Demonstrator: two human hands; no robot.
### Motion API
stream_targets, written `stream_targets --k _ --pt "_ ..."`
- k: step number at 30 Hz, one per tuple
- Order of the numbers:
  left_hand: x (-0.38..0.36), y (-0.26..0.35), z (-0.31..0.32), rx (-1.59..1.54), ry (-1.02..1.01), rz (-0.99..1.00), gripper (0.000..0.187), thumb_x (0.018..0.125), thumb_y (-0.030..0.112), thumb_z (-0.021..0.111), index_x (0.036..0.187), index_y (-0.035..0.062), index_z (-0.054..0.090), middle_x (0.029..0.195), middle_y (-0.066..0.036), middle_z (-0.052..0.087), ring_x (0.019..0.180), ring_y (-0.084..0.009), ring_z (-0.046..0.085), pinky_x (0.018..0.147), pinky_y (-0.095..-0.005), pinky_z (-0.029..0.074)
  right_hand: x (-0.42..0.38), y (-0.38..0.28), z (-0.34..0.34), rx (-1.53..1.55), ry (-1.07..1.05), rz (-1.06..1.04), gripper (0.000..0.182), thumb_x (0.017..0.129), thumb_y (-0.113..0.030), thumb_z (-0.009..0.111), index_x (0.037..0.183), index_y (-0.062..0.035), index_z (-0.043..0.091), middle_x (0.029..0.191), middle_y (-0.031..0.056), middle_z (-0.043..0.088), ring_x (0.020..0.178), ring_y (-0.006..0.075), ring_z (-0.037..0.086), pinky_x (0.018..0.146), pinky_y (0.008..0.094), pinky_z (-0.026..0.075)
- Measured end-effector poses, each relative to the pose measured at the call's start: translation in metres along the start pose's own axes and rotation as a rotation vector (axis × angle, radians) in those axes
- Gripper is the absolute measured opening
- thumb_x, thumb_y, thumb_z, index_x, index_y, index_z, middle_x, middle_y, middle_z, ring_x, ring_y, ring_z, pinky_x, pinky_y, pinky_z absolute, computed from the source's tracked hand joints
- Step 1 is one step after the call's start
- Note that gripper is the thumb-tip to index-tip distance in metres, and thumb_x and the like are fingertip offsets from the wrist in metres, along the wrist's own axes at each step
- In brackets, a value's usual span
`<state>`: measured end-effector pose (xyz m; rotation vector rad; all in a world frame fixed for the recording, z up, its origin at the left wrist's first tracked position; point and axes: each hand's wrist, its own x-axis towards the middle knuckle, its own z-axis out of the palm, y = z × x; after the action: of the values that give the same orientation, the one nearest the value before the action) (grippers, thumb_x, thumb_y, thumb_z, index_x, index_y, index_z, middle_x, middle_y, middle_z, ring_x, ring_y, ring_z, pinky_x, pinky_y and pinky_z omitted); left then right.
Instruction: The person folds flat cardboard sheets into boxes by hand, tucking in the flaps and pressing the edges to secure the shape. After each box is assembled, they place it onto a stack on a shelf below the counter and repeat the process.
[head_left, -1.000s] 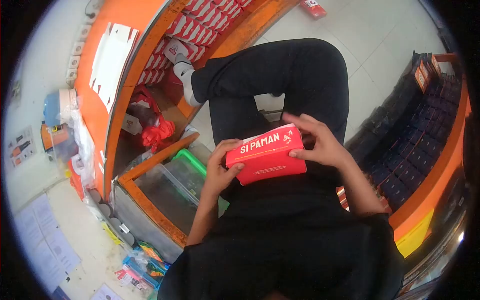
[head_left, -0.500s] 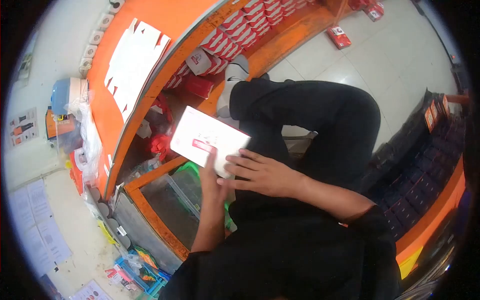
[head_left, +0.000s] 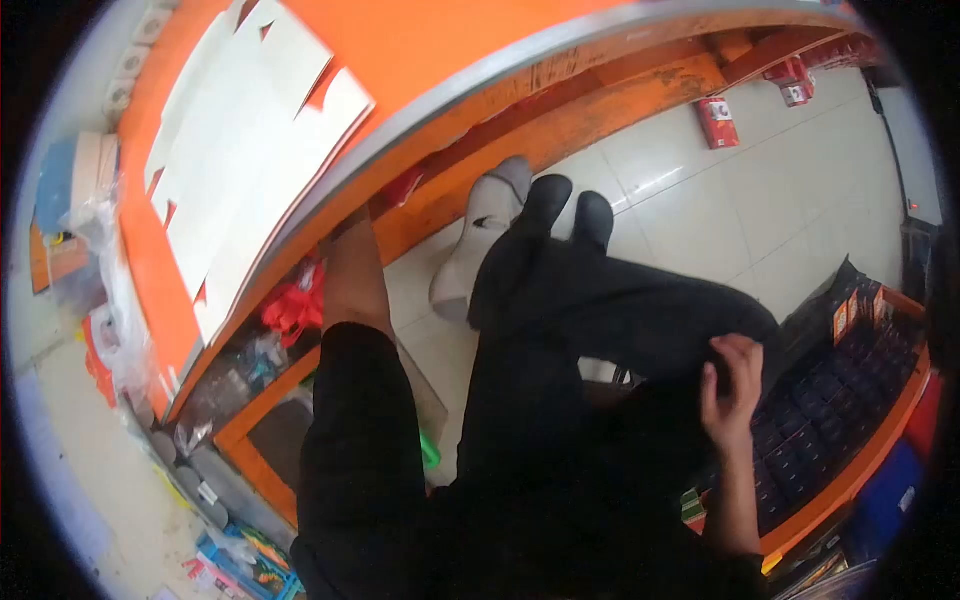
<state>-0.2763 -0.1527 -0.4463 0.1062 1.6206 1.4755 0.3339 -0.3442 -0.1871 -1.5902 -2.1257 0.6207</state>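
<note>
My left forearm (head_left: 357, 280) reaches beneath the orange tabletop (head_left: 440, 50), and my left hand is hidden under its edge. The white box with red print is out of sight. By my raised knee, my right hand (head_left: 735, 390) hovers near or rests on the dark trousers (head_left: 640, 310), its fingers loosely bent and apart with nothing in them. On the tabletop lie flat white cardboard sheets (head_left: 250, 140) with red notched edges.
Red plastic (head_left: 297, 305) and clear wrapping sit on the shelf beside my left arm. A red box (head_left: 718, 122) lies on the tiled floor (head_left: 680, 210). At the right, an orange-edged bin (head_left: 905, 400) holds rows of dark boxes (head_left: 820, 420).
Both hands have come off the white box, or at least my right hand has; the box is no longer visible. My left arm went under the tabletop, and my right hand moved to the knee.
</note>
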Motion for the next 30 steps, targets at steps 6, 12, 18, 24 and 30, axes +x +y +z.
stream_targets --k 6,12,18,24,30 --pt "0.033 -0.051 0.018 0.004 0.152 -0.085 0.050 0.103 0.044 0.061 0.141 0.0114 0.057 0.134 -0.008 0.064 0.119 -0.0235 0.063 0.099 -0.0374 0.053 0.004 0.003 0.020 -0.199 0.042 -0.011 0.040 0.074 0.004 0.069 0.114 -0.0023 0.066 0.109 0.0179 0.060 0.103 0.0374 0.059 0.090 0.0475 0.048" --pt "0.012 -0.027 0.004 0.106 0.125 -0.110 0.053 0.103 0.049 0.059 0.142 0.0135 0.058 0.135 -0.007 0.064 0.121 -0.0227 0.062 0.099 -0.0358 0.051 0.001 0.002 0.019 -0.214 0.044 0.010 0.039 0.077 0.002 0.069 0.116 -0.0034 0.066 0.111 0.0176 0.060 0.105 0.0385 0.059 0.092 0.0477 0.049" --pt "-0.282 0.030 -0.007 0.591 -0.623 0.043 0.041 0.102 0.039 0.066 0.124 0.0052 0.070 0.123 -0.008 0.070 0.118 -0.0194 0.062 0.094 -0.0339 0.052 -0.005 -0.003 0.015 -0.179 0.116 0.005 0.035 0.082 -0.001 0.069 0.117 -0.0032 0.066 0.114 0.0165 0.061 0.108 0.0368 0.059 0.094 0.0463 0.050" --pt "-0.388 0.203 0.024 1.011 -0.168 1.248 0.037 0.091 0.016 0.077 0.125 0.0034 0.070 0.129 -0.016 0.070 0.120 -0.0323 0.066 0.104 -0.0396 0.050 -0.016 -0.003 0.010 -0.170 0.123 -0.054 0.032 0.084 -0.001 0.069 0.116 -0.0023 0.066 0.117 0.0159 0.061 0.110 0.0370 0.059 0.095 0.0456 0.050" --pt "-0.303 0.257 0.034 1.543 -0.272 1.146 0.045 0.099 0.031 0.068 0.136 0.0053 0.066 0.138 -0.018 0.065 0.135 -0.0366 0.056 0.116 -0.0404 0.042 -0.030 -0.006 -0.003 -0.110 0.195 -0.098 0.029 0.085 -0.003 0.070 0.114 -0.0011 0.066 0.117 0.0157 0.061 0.111 0.0361 0.059 0.096 0.0449 0.050"
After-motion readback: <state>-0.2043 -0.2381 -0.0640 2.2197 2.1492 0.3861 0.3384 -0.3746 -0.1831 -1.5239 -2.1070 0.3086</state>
